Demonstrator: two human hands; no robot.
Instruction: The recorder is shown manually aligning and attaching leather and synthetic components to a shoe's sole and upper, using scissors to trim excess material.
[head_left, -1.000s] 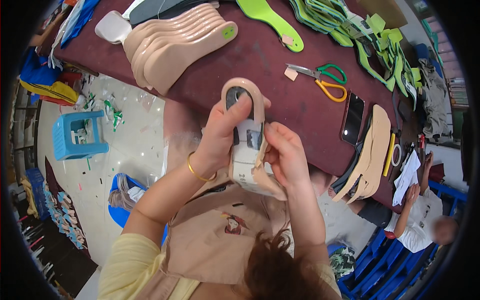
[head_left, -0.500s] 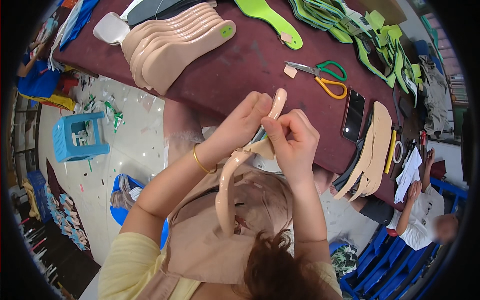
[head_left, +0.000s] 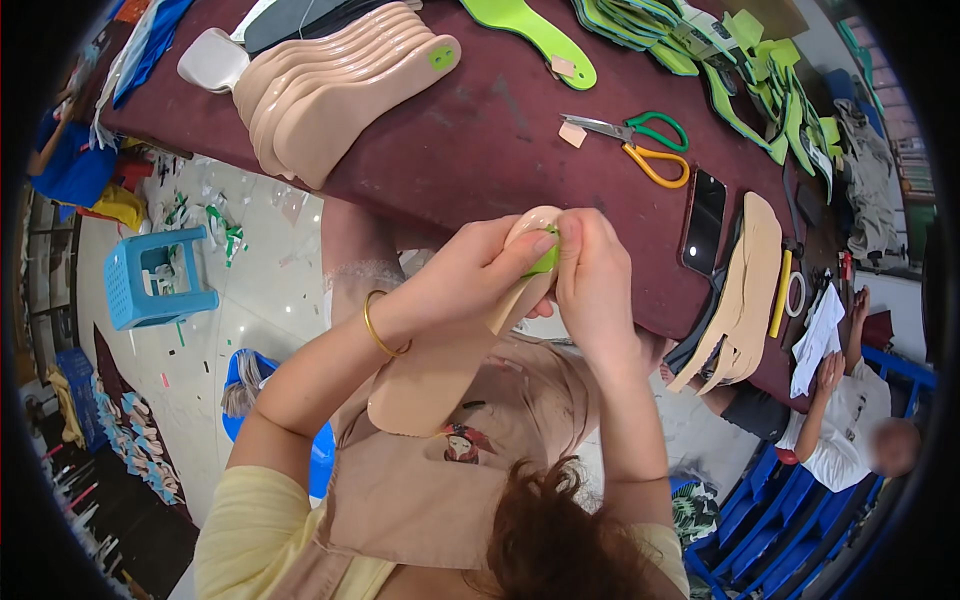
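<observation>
A beige insole (head_left: 430, 390) slants across my lap in front of the apron, its flat face turned up. Near its upper end sits a bright green patch (head_left: 546, 260). My left hand (head_left: 480, 262) is closed round the insole's left edge, the thumb pressing on the green patch. At the same end, my right hand (head_left: 597, 280) has its fingers closed on the right edge beside the patch; its fingertips are partly hidden. On the table ahead lies a stack of glossy beige insoles (head_left: 320, 135), the top one bearing a green patch with two dark marks.
Scissors (head_left: 645, 150) with green and yellow handles lie beside a small beige square (head_left: 572, 134). Right of them are a phone (head_left: 705, 222) and cut beige sheets (head_left: 750, 270). Green insoles (head_left: 545, 40) lie farther back. A blue stool (head_left: 160, 280) stands left; another person sits at right.
The insole was edge-on and bent between my hands; now its flat face shows, with the green patch in view. Both hands have come closer together at its upper end.
</observation>
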